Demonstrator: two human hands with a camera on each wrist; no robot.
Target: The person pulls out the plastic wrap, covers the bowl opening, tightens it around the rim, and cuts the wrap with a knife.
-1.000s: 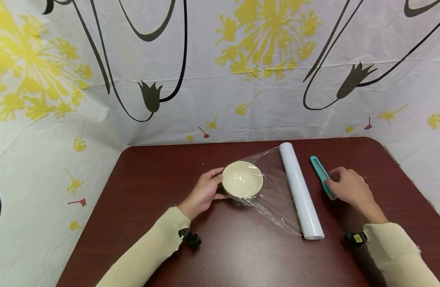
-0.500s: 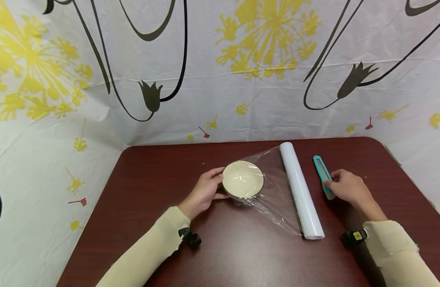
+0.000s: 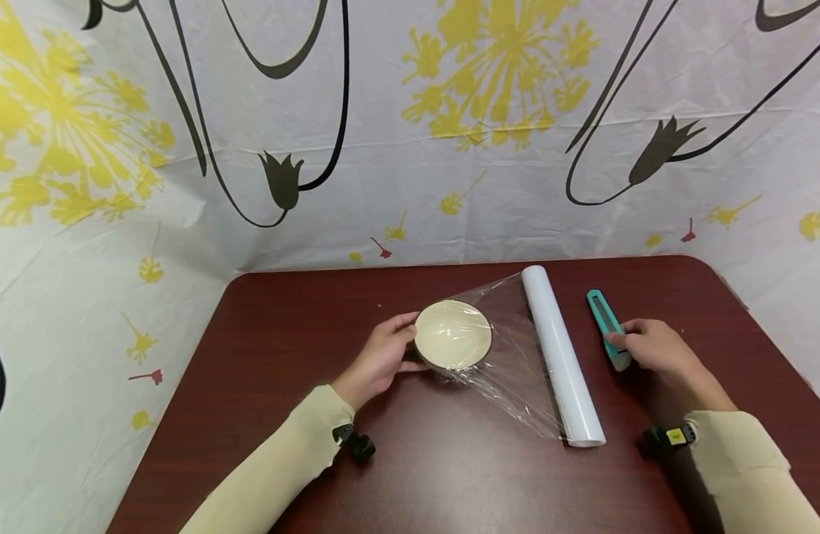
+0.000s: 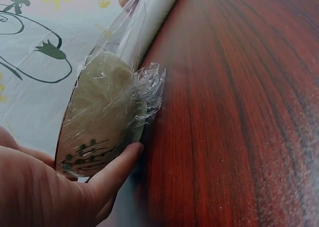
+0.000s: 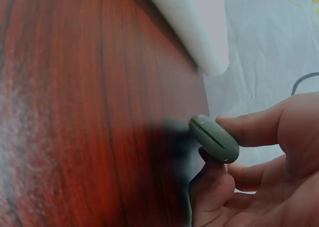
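Note:
A cream bowl (image 3: 453, 335) stands on the table with clear cling film (image 3: 513, 371) stretched over its top. My left hand (image 3: 376, 360) grips the bowl at its left side, thumb near the rim. Dark green leaf marks show on the bowl's outer wall (image 4: 84, 154) in the left wrist view, where the film bunches under its far side. To the right, my right hand (image 3: 660, 350) pinches a teal utility knife (image 3: 603, 315) between thumb and fingers. Only the knife's butt end (image 5: 214, 139) faces the right wrist camera; I cannot tell whether any blade is out.
Between the bowl and the knife lies a long white roll of cling film (image 3: 562, 356), its film running to the bowl. The dark red wooden table (image 3: 303, 319) has rounded far corners. A white patterned cloth (image 3: 356, 119) hangs behind it and at the sides.
My right hand has shifted slightly to the right, bringing the utility knife along. The left hand, the bowl and the roll stay where they were.

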